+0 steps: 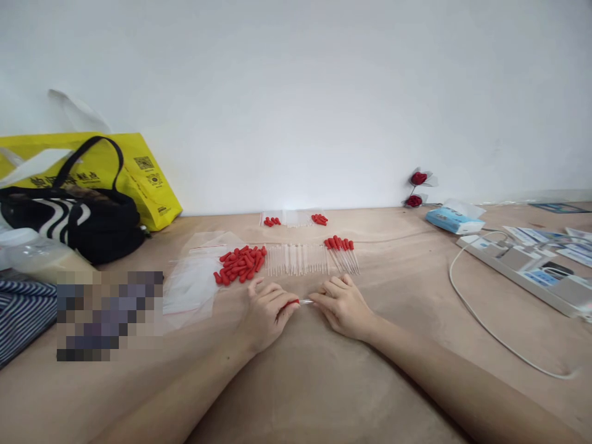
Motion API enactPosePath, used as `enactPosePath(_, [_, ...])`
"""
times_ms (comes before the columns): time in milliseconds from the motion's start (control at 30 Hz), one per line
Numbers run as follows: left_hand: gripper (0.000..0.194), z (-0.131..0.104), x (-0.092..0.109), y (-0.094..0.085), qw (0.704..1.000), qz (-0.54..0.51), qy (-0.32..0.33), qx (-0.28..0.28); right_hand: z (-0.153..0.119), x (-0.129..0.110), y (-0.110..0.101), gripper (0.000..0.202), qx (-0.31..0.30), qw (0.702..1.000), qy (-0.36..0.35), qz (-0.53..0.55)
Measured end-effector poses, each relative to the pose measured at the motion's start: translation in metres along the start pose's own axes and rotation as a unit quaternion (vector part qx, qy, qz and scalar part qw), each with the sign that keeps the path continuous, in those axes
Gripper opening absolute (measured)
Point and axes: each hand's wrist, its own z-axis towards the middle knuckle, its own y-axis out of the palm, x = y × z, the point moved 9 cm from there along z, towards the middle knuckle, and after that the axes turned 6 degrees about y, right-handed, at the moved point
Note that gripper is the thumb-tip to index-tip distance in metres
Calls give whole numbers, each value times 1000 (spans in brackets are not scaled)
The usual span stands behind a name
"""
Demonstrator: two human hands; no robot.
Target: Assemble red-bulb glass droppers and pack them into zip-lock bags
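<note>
Between thumb and fingers, my left hand (271,313) pinches a red rubber bulb (291,302). A thin clear tube (306,301) spans the gap between my hands, its left end at the bulb and its right end pinched in my right hand (342,306). Beyond my left hand lies a pile of red bulbs (238,264). A row of clear tubes (296,259) lies right of the pile. Farther right are several tubes with red bulbs on their ends (341,246).
Plastic bags (192,283) lie left of the pile; another bag (296,217) with red bulbs is near the wall. At left stand a yellow bag (155,185), black bag (102,231) and bottle (44,256). Tissues (453,220) and a power strip (522,268) with cable are right.
</note>
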Motion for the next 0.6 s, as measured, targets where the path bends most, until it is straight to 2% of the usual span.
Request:
enactPosePath(67, [21, 0, -11, -5, 999, 28, -28, 21, 2, 11, 0, 21, 14, 999, 32, -13])
enactPosePath(133, [30, -2, -28, -15, 994, 64, -73, 59, 6, 36, -2, 21, 38, 992, 115, -31])
enactPosePath(267, [21, -9, -59, -28, 976, 121, -144, 110, 12, 95, -4, 24, 55, 940, 320, -100])
enactPosePath(333, [16, -11, -68, -30, 972, 132, -160, 111, 17, 113, -1, 25, 44, 915, 381, -123])
enactPosePath(400, [14, -12, -73, -30, 971, 137, -168, 104, 23, 120, 4, 26, 37, 903, 408, -131])
enactPosePath(600, [12, -13, -78, -29, 968, 150, -183, 85, 31, 125, 13, 20, 35, 893, 429, -128])
